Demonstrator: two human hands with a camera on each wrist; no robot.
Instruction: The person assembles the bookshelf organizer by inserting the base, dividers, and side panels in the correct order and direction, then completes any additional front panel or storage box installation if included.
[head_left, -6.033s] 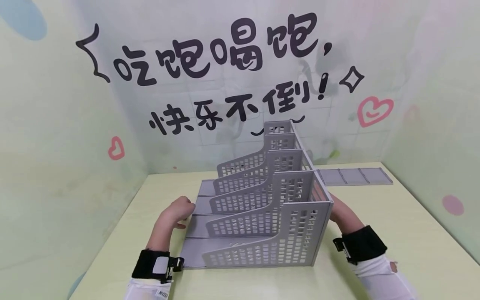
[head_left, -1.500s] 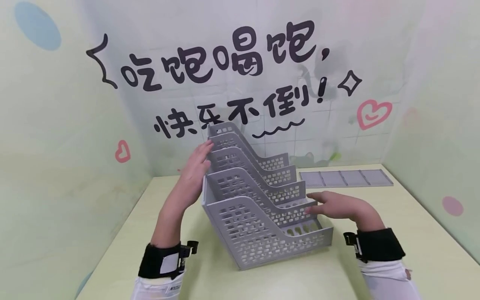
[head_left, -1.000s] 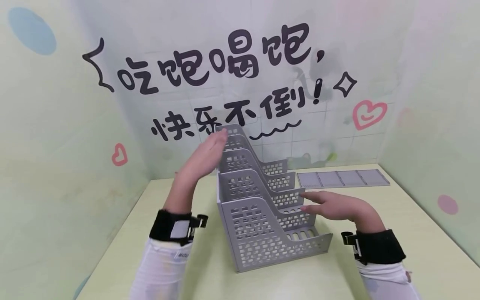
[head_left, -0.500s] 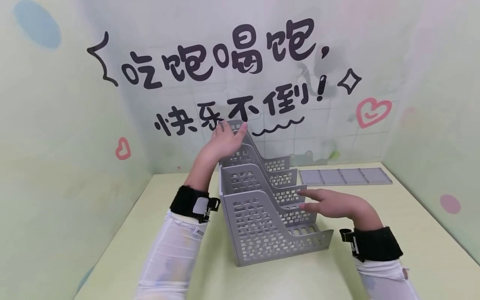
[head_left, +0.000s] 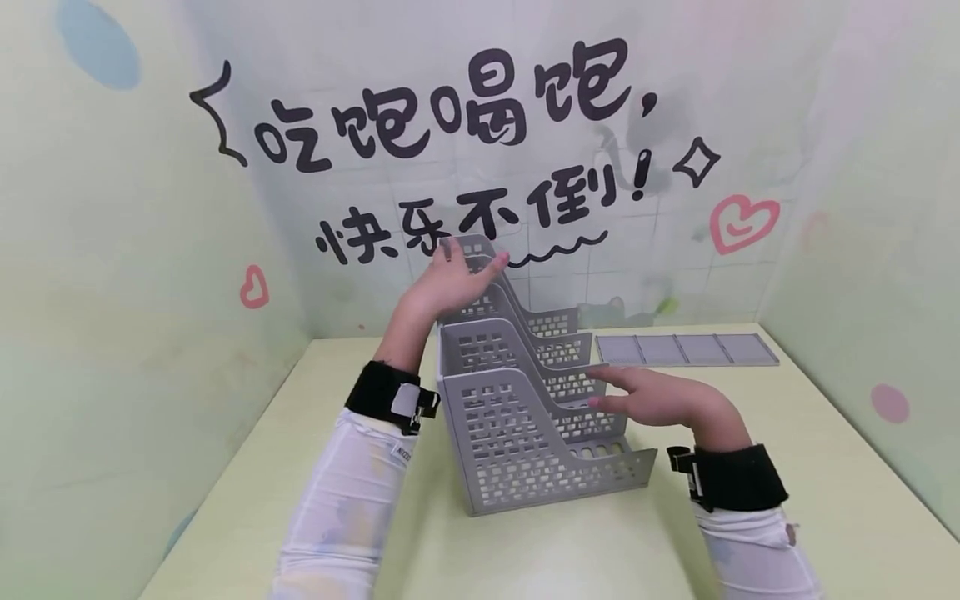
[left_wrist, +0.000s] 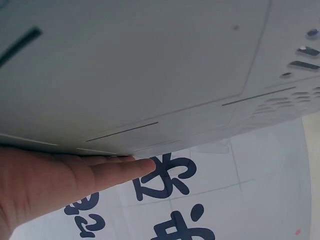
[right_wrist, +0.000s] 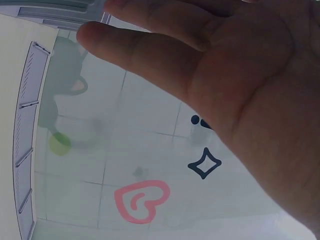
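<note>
A grey plastic file organizer [head_left: 502, 433] with perforated dividers stands on the table, its tall back to the left and its low front to the right. My left hand [head_left: 450, 279] rests at the top of the tall back, thumb spread out over the dividers. In the left wrist view, that hand's straight fingers lie along the organizer's smooth back panel [left_wrist: 150, 75]. My right hand [head_left: 660, 396] is at the low front with straight fingers, their tips right at the middle dividers. The right wrist view shows its open palm [right_wrist: 240, 75].
A flat grey ribbed panel [head_left: 686, 348] lies at the back right of the pale yellow table [head_left: 810, 467]. Behind stands a printed backdrop [head_left: 337, 50] with large black characters, with further walls at left and right.
Six seconds ago the organizer stood turned the other way, its tall back on the right. Since then my left hand has moved up onto the top of the back; my right hand stays at the front.
</note>
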